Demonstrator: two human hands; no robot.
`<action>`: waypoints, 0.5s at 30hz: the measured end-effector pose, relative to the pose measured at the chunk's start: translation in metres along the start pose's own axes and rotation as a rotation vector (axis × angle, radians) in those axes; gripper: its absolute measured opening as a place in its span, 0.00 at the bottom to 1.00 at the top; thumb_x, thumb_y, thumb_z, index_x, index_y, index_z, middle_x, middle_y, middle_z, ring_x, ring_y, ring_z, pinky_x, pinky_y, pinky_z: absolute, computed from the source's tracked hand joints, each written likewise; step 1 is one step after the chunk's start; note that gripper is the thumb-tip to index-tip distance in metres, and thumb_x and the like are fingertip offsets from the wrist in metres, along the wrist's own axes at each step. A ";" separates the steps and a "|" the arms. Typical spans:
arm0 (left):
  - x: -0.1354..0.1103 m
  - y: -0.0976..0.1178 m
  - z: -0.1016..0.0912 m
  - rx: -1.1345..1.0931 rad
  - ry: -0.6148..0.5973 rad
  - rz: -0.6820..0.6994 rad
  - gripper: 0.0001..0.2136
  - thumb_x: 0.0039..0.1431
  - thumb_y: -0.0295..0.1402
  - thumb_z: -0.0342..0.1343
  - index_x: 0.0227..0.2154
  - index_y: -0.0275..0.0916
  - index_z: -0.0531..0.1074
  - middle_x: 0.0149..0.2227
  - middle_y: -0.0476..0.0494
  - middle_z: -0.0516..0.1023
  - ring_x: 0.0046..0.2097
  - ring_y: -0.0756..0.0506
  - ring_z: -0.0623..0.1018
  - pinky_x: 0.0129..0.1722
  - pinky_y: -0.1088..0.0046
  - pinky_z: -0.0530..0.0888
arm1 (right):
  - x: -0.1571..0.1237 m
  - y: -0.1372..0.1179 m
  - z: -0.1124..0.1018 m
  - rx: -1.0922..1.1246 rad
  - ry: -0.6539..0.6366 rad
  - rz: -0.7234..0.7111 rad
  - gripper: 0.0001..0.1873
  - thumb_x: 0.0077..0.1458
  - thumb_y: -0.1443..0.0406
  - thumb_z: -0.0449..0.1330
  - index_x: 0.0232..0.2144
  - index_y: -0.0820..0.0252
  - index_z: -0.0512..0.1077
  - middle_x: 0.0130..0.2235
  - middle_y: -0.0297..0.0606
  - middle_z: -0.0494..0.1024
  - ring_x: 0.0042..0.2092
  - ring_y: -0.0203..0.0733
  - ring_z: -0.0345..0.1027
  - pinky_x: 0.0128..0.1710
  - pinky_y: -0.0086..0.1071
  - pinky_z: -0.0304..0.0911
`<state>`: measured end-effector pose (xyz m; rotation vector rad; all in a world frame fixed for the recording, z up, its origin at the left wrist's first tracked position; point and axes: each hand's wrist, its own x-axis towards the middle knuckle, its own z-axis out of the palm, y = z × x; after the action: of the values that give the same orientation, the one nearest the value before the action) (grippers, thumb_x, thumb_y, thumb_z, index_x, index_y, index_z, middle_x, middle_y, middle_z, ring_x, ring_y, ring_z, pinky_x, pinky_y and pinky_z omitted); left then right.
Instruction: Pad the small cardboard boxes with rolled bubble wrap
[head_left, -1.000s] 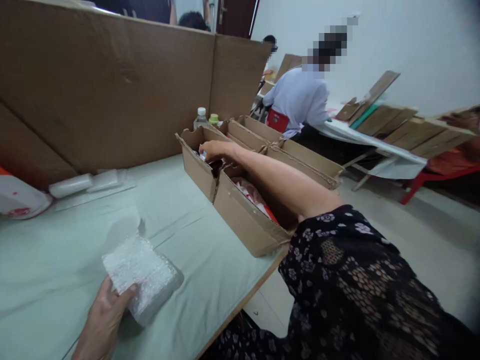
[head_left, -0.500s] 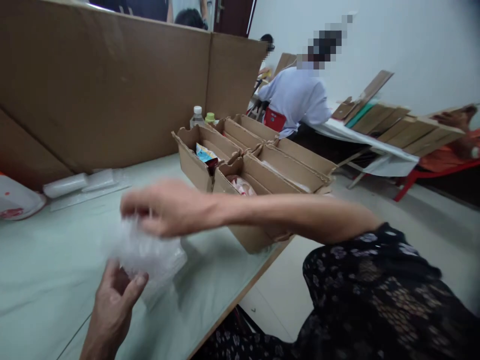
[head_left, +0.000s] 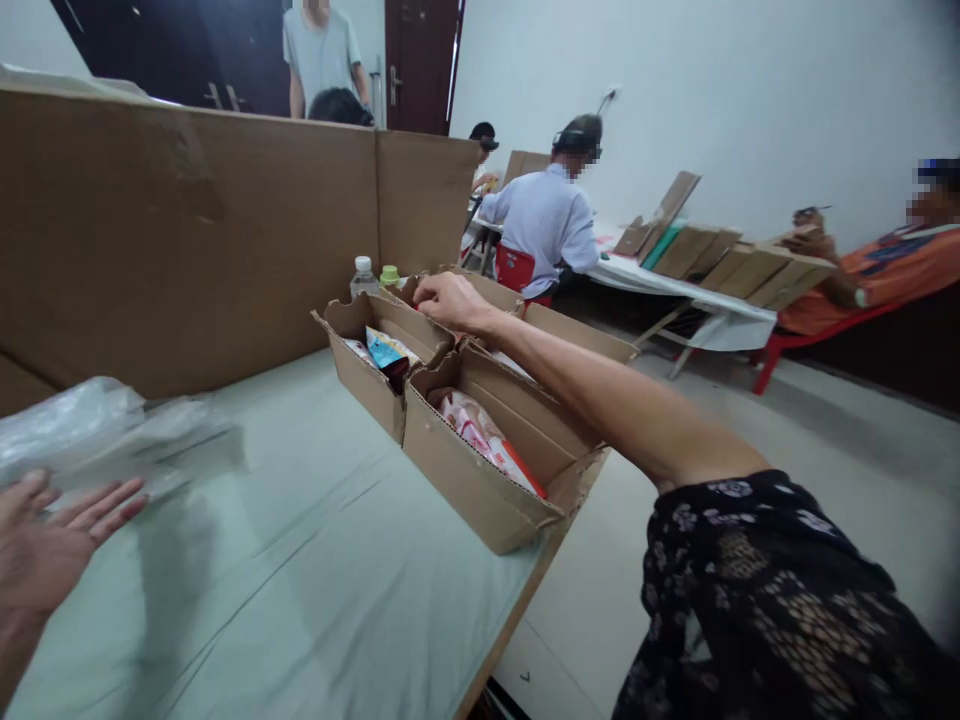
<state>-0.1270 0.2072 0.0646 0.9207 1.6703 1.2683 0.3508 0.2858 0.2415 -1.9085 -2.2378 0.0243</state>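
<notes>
At the left edge my left hand (head_left: 60, 540) is palm up with its fingers stretched apart. Just beyond its fingers is a clear plastic bag (head_left: 82, 425), partly blurred; whether they touch I cannot tell. My right hand (head_left: 456, 300) reaches over the rear cardboard box (head_left: 495, 290), fingers curled down at its near end, with a bit of red beside them. What they grip, if anything, is hidden. In the front box (head_left: 450, 475) lies a pink, white and red packet (head_left: 480, 430). The left box (head_left: 367, 385) holds a blue and yellow packet (head_left: 386, 348) and a dark one.
A clear bottle with a white cap (head_left: 364, 277) and a yellow-green cap (head_left: 389, 275) stand behind the boxes. A tall cardboard panel (head_left: 225, 230) borders the green-covered table (head_left: 300, 560). Several people are beyond, one in a light blue shirt (head_left: 540, 225) at another table.
My right hand has moved from the crumpled plastic to the rear box. My left hand has opened and shifted left, with the plastic now farther left. The view has turned, and the boxes show more fully.
</notes>
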 end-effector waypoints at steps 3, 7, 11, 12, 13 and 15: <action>-0.012 -0.024 0.033 0.208 0.002 0.171 0.36 0.51 0.62 0.53 0.58 0.46 0.63 0.54 0.34 0.77 0.55 0.30 0.78 0.54 0.42 0.76 | 0.013 0.028 0.015 -0.130 -0.129 0.123 0.22 0.61 0.71 0.54 0.54 0.64 0.78 0.55 0.49 0.80 0.53 0.46 0.75 0.47 0.30 0.65; -0.045 -0.064 0.085 0.522 -0.031 0.298 0.26 0.52 0.54 0.57 0.49 0.43 0.73 0.59 0.33 0.74 0.64 0.25 0.69 0.63 0.36 0.63 | 0.026 0.043 0.030 -0.139 -0.358 0.084 0.17 0.57 0.67 0.64 0.48 0.65 0.82 0.48 0.47 0.84 0.45 0.44 0.78 0.39 0.26 0.65; -0.062 -0.076 0.111 0.966 -0.074 0.578 0.25 0.65 0.49 0.42 0.50 0.37 0.74 0.62 0.28 0.71 0.65 0.27 0.67 0.63 0.40 0.63 | 0.036 0.045 0.033 -0.137 -0.474 0.017 0.17 0.57 0.66 0.66 0.49 0.64 0.82 0.42 0.43 0.86 0.39 0.39 0.77 0.36 0.25 0.64; -0.063 -0.076 0.113 1.038 -0.072 0.617 0.27 0.67 0.48 0.39 0.52 0.35 0.74 0.62 0.27 0.71 0.64 0.28 0.68 0.62 0.43 0.64 | 0.037 0.044 0.033 -0.138 -0.482 0.000 0.15 0.57 0.66 0.66 0.47 0.65 0.82 0.40 0.42 0.86 0.38 0.38 0.77 0.36 0.25 0.65; -0.064 -0.075 0.114 1.077 -0.067 0.630 0.28 0.68 0.48 0.37 0.53 0.34 0.73 0.61 0.27 0.71 0.63 0.29 0.69 0.61 0.45 0.65 | 0.038 0.042 0.033 -0.144 -0.479 -0.016 0.14 0.58 0.65 0.66 0.45 0.65 0.82 0.37 0.41 0.86 0.36 0.38 0.77 0.36 0.26 0.65; -0.063 -0.075 0.113 1.114 -0.058 0.634 0.29 0.69 0.48 0.36 0.54 0.33 0.73 0.62 0.27 0.71 0.63 0.30 0.70 0.61 0.48 0.66 | 0.037 0.039 0.036 -0.166 -0.423 -0.054 0.13 0.59 0.64 0.67 0.43 0.67 0.82 0.36 0.41 0.85 0.35 0.39 0.76 0.37 0.28 0.67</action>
<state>-0.0035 0.1753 -0.0144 2.2416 2.1071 0.5339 0.3771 0.3328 0.2058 -2.0861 -2.6340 0.2670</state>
